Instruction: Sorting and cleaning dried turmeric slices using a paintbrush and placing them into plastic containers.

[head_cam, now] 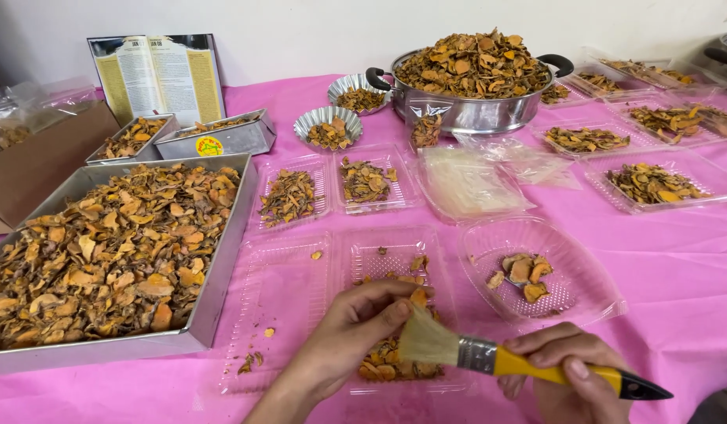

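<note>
At bench front, your left hand [351, 334] pinches an orange dried slice [417, 297] over the clear plastic tray [391, 314]; right hand [571, 377] grips the yellow-handled brush [489, 357]. Far trays look filled, big steel pan [214, 283] remains heaped: much left, I'd judge.

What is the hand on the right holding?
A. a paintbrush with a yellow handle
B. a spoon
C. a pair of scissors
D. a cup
A: the right hand is wrapped around a brush with a yellow handle, a metal band and pale bristles, which point toward the left hand over the clear tray of orange dried pieces.
</note>
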